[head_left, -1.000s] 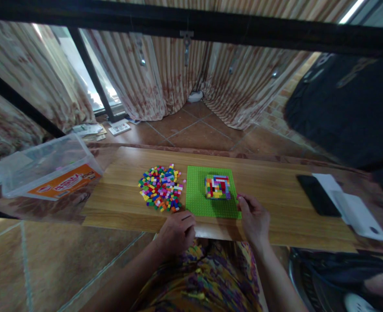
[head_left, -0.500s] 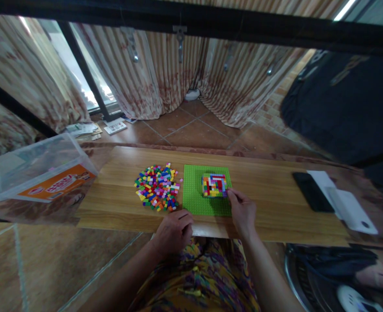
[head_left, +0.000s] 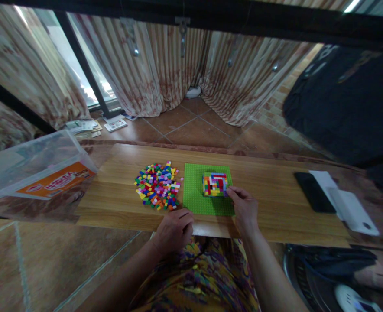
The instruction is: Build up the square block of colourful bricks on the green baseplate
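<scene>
A green studded baseplate (head_left: 193,197) lies near the front edge of the wooden tabletop. On its right half stands a low block of many-coloured building bricks (head_left: 215,185). My right hand (head_left: 246,210) reaches over the plate's right edge, thumb and forefinger pinched against the right side of that block; a small bluish brick (head_left: 225,191) shows at the fingertips. Left of the plate is a loose pile of small coloured bricks (head_left: 158,186). My left hand (head_left: 176,227) rests at the table's front edge just below the pile, its fingers curled. What it holds, if anything, is hidden.
A clear plastic box (head_left: 42,162) with an orange label stands at the table's left end. To the right lie a black phone-like slab (head_left: 314,193) and a white flat object (head_left: 352,211). A dark bar (head_left: 191,19) crosses above, before striped curtains (head_left: 165,73).
The view has shifted slightly. My right fingertips stay at the right side of the brick block, with the hand turned a little. My left hand keeps its place.
</scene>
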Demonstrator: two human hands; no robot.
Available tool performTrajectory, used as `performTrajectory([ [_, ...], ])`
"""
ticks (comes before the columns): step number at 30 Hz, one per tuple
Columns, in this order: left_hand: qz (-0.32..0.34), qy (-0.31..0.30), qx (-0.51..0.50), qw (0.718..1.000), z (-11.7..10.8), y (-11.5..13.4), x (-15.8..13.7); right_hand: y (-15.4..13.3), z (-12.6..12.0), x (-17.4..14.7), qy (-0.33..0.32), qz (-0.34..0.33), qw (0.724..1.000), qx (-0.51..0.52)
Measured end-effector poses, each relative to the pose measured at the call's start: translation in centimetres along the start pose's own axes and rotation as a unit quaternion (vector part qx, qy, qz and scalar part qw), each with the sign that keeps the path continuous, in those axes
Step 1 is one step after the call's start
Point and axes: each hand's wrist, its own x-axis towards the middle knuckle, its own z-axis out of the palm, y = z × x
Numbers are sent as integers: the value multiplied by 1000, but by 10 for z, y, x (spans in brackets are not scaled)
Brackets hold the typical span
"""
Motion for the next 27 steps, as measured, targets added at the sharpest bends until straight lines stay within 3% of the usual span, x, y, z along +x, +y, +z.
performTrajectory([
  [13, -6, -5, 2, 1000, 1, 0, 0, -10, -3, 7, -41, 41, 998, -19],
  [19, -5, 4, 7, 1000, 2, -1, 0, -16, -9, 17, -106, 98, 988, -54],
  [23, 7, 12, 11, 1000, 4, -2, 0, -14, -20, 21, -123, 120, 985, -6],
  [27, 18, 19, 20, 999, 5, -3, -1, -6, -31, 23, -99, 137, 983, 76],
])
